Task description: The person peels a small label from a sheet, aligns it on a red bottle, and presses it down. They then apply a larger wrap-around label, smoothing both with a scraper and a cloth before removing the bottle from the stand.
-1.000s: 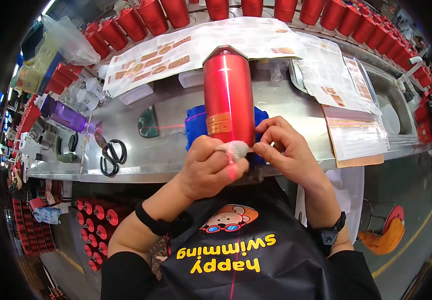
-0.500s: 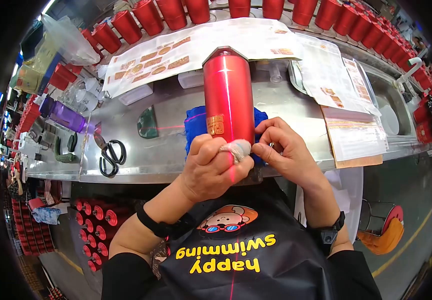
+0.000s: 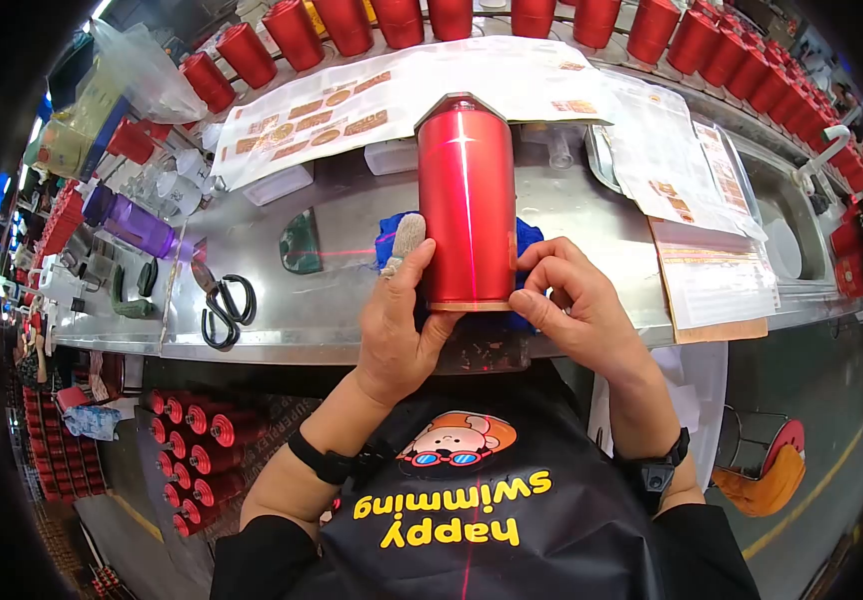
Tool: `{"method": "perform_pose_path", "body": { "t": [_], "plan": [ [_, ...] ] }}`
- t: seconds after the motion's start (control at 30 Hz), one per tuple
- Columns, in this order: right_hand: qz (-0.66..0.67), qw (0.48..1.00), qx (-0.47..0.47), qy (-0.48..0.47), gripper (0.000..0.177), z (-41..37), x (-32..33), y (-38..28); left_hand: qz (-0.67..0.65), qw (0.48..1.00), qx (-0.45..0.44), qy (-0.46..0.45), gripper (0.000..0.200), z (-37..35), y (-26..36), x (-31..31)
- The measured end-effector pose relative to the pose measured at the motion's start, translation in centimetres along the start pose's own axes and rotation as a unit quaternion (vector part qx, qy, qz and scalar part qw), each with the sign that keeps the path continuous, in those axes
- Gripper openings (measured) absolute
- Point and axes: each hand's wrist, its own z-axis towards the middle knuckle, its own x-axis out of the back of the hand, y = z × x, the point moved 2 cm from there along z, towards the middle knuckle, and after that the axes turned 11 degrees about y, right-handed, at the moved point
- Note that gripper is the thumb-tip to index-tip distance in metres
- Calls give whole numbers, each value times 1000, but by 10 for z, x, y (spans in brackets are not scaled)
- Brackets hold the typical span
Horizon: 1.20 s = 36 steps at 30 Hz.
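A red metallic canister (image 3: 467, 205) lies over a blue cloth (image 3: 529, 238), its dark angular end pointing away. A bright reflection and a thin laser line run along it. My left hand (image 3: 397, 320) holds the canister's left side near the close end, with a cloth cover on one finger and the thumb at the bottom rim. My right hand (image 3: 577, 305) is at the right side of that end, fingers curled against or very near the canister; whether something small is between the fingertips is hidden.
Black-handled scissors (image 3: 222, 305), a green piece (image 3: 301, 242) and a purple bottle (image 3: 130, 225) lie left. Decal sheets (image 3: 322, 115) are behind, more papers (image 3: 717, 270) right beside a sink (image 3: 787, 225). Red cups (image 3: 342, 25) line the back.
My left hand has moved from across the canister's near end to its left side. The gold emblem no longer shows on the canister. My right hand stays nearly in place.
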Motion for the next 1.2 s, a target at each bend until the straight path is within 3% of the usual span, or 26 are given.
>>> {"method": "perform_pose_path", "body": {
  "t": [0.17,0.27,0.37,0.57,0.6,0.67,0.73,1.0,1.1,1.17,1.2],
  "plan": [
    [-4,1000,7,5,21,-2,0,2,-70,996,55,5,65,-8,-9,-4],
    [1,1000,-3,7,21,-3,0,1,-43,998,43,-17,67,-7,-7,-1],
    [16,1000,-8,10,21,-3,0,0,45,998,-26,-19,66,5,11,3],
    [12,1000,4,6,20,-4,2,3,-48,997,-34,49,40,-9,10,14],
    [13,1000,-1,6,20,-4,3,3,-28,995,-70,59,29,-12,10,19],
    [17,1000,-10,3,20,-3,2,1,-23,994,-96,48,26,-13,12,20],
    [14,1000,8,5,20,-2,0,2,-41,993,-102,49,25,-9,17,18],
    [18,999,47,8,25,-2,0,7,27,958,-280,-48,22,14,37,-2],
    [21,999,36,3,24,-4,3,6,85,971,-222,4,33,19,38,-13],
    [21,1000,18,-5,23,-5,4,4,58,987,-147,11,60,20,23,-11],
    [19,1000,17,-5,23,-4,4,4,59,990,-128,4,59,19,20,-7]
  ]
}}
